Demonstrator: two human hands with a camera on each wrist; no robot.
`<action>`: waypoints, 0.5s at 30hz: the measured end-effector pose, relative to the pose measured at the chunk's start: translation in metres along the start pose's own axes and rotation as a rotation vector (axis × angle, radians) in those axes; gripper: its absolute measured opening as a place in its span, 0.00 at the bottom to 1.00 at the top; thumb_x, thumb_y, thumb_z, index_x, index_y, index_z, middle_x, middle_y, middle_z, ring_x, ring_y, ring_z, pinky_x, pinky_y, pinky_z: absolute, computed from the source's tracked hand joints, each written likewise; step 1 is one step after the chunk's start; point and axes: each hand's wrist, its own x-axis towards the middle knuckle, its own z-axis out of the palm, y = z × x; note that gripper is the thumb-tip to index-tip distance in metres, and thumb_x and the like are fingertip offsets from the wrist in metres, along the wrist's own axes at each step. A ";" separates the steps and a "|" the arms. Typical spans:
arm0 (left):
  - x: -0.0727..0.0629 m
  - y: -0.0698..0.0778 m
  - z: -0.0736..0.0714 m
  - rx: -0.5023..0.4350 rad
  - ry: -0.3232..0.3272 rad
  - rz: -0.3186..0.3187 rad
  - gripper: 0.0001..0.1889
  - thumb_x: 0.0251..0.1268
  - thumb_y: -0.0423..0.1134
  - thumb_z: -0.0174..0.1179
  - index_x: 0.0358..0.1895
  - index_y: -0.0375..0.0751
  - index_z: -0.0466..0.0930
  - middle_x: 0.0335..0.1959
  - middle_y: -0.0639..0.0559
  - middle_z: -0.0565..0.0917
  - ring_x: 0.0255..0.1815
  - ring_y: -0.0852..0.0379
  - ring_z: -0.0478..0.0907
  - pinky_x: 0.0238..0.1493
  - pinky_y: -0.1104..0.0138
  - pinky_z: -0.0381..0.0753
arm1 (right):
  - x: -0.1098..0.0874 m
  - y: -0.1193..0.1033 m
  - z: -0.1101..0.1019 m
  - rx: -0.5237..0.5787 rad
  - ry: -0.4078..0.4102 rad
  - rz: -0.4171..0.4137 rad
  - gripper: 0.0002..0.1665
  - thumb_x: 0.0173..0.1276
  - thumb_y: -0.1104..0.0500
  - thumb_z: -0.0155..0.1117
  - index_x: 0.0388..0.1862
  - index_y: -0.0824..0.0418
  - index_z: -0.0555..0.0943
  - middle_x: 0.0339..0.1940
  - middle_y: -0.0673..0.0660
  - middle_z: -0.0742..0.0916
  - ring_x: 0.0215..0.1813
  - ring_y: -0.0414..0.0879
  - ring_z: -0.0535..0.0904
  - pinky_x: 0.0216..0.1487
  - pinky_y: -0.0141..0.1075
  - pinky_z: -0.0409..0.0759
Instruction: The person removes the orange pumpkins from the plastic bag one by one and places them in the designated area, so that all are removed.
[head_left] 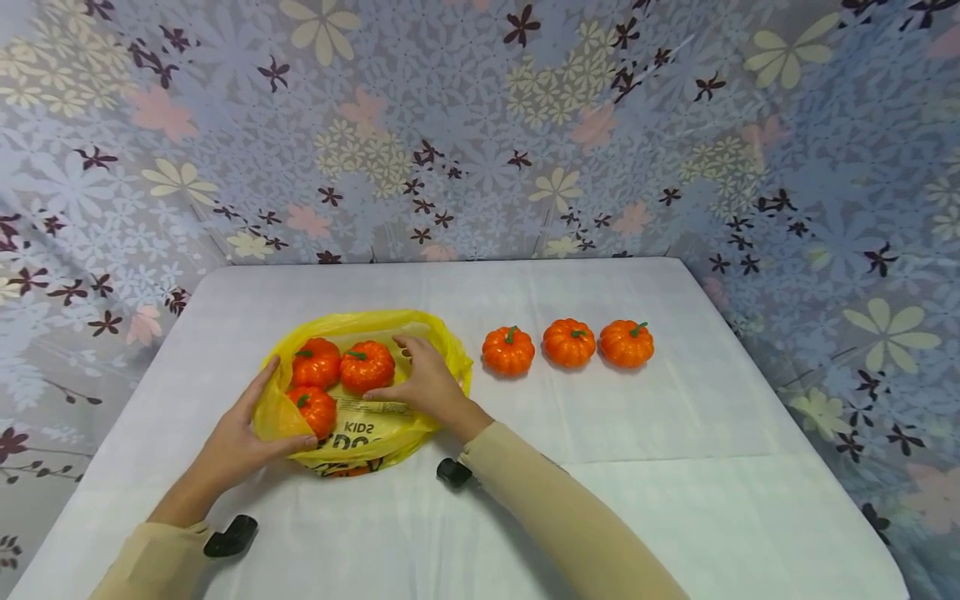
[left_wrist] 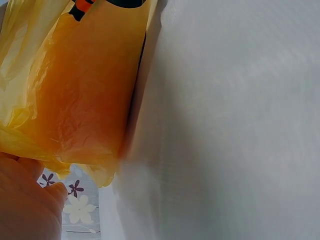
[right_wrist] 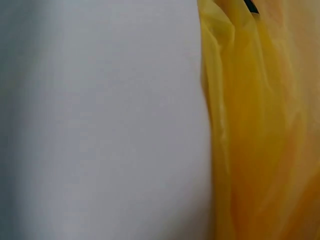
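Observation:
A yellow plastic bag (head_left: 375, 462) lies with its mouth spread wide on the left half of the table. Inside are three small orange pumpkins: one at the back left (head_left: 316, 362), one in the middle (head_left: 367, 367) and one at the front left (head_left: 312, 411). My left hand (head_left: 243, 437) holds the bag's left side, thumb at the front and fingers along the outside. Over the bag's right part reaches my right hand (head_left: 427, 383), thumb and fingers apart beside the middle pumpkin, with nothing held. In the right wrist view only the bag (right_wrist: 250, 125) and cloth appear.
Right of the bag three more pumpkins stand in a row: a left one (head_left: 508, 351), a middle one (head_left: 569, 342) and a right one (head_left: 627, 343). A white cloth covers the table (head_left: 675, 508). Flowered fabric (head_left: 465, 125) hangs behind it.

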 end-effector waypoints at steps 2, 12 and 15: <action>0.000 0.000 0.000 -0.004 0.002 0.009 0.65 0.50 0.52 0.79 0.83 0.64 0.35 0.82 0.37 0.46 0.76 0.24 0.45 0.65 0.26 0.51 | 0.001 0.001 0.002 0.000 0.001 0.000 0.62 0.46 0.40 0.85 0.77 0.56 0.65 0.71 0.54 0.74 0.65 0.49 0.75 0.61 0.40 0.79; 0.001 0.000 0.000 -0.009 0.011 0.034 0.65 0.50 0.50 0.79 0.83 0.61 0.36 0.81 0.36 0.47 0.76 0.24 0.47 0.66 0.26 0.51 | 0.007 0.000 0.009 -0.054 -0.008 -0.010 0.61 0.47 0.39 0.84 0.76 0.57 0.67 0.73 0.53 0.73 0.72 0.49 0.67 0.71 0.42 0.69; 0.001 0.001 0.000 -0.011 0.008 0.032 0.65 0.50 0.50 0.79 0.83 0.61 0.36 0.81 0.35 0.47 0.76 0.24 0.47 0.66 0.26 0.51 | 0.008 -0.001 0.011 -0.045 -0.011 0.009 0.60 0.47 0.40 0.85 0.76 0.57 0.67 0.73 0.53 0.73 0.72 0.48 0.68 0.71 0.42 0.69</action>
